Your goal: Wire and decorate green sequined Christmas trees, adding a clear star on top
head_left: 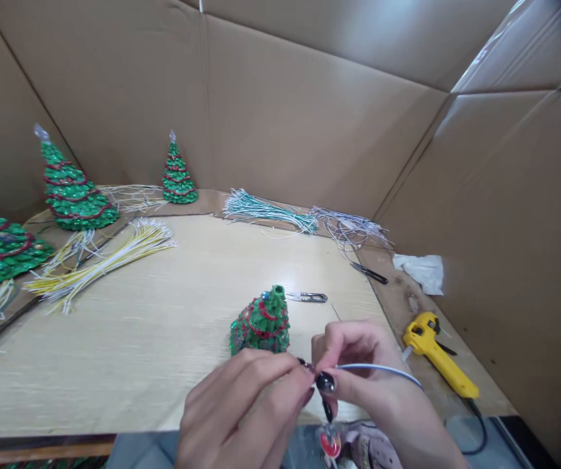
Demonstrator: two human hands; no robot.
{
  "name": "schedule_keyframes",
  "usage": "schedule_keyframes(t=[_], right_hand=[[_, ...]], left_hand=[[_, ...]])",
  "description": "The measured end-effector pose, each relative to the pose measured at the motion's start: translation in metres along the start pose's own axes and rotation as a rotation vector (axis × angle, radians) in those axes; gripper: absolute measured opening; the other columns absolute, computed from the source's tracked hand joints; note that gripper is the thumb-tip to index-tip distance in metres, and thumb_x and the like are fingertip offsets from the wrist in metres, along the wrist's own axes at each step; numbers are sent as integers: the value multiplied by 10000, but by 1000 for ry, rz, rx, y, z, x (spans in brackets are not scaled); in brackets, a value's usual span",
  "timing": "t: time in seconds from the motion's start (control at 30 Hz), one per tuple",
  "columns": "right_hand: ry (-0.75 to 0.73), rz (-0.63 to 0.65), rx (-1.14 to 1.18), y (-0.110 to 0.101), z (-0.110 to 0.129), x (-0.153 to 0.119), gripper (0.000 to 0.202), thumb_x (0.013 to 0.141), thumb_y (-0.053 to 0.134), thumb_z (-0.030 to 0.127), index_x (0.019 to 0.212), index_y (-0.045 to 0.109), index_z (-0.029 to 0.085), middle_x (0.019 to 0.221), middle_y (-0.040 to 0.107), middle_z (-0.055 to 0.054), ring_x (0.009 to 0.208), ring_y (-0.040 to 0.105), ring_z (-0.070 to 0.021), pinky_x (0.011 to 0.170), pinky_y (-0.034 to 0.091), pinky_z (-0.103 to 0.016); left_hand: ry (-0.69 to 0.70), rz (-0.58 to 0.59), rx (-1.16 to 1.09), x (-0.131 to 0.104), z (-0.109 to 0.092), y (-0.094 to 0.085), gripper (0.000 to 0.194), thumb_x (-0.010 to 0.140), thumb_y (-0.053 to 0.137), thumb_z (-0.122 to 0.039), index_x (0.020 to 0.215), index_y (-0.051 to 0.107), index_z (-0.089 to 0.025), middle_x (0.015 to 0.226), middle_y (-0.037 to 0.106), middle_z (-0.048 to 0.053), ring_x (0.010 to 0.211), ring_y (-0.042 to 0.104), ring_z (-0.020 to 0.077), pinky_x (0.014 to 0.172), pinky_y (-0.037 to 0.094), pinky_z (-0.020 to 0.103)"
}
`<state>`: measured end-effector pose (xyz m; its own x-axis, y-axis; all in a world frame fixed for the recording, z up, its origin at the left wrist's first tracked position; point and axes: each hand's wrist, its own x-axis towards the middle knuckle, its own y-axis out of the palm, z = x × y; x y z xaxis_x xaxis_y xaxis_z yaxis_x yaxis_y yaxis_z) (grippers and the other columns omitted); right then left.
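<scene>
A thin pale blue wire [378, 369] runs from my fingertips back over my right wrist. My right hand [368, 371] is closed, pinching the wire between thumb and finger. Against it, fingertips to fingertips, my left hand [251, 407] is closed too; what it pinches is hidden by the fingers. Just beyond my left hand a small green Christmas tree [265, 322] with red garlands and an open top stands on the table [163, 365]. Below the right fingers shows a small clear and red piece [330, 443]; whether it hangs from the hand I cannot tell.
Thread snips [310, 298] lie behind the tree, with another pair [371, 273] farther right. A yellow glue gun [441, 355] and white tissue [422, 272] are at right. Green-white wires [271, 212], yellow-white wires [109, 260] and finished trees [177, 176] line the cardboard walls [310, 98].
</scene>
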<state>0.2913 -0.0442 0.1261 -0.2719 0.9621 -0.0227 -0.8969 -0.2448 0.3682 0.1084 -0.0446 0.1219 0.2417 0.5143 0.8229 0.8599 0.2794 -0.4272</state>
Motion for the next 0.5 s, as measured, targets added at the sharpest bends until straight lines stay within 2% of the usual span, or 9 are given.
schedule_keyframes(t=[0.17,0.33,0.5], right_hand=[[40,66,0,5,6,-3,230,762,861,261,748,667,140,636,645,17,505,597,-51,518,488,-136],[3,74,-37,4,14,-4,196,785,846,281,845,709,153,706,690,-6,617,650,-82,623,524,-174],[-45,21,-104,1,16,1,184,762,868,228,798,703,155,703,696,10,622,640,-62,620,497,-138]], left_hand=[[138,3,134,-6,5,-6,182,884,630,-35,960,702,-183,816,773,-15,762,735,109,781,588,202],[104,-7,150,-6,8,-6,126,907,632,-95,955,677,-201,783,773,-24,731,744,108,757,615,202],[132,12,124,-4,16,-5,157,898,635,-67,981,677,-193,792,777,-13,738,749,116,751,623,201]])
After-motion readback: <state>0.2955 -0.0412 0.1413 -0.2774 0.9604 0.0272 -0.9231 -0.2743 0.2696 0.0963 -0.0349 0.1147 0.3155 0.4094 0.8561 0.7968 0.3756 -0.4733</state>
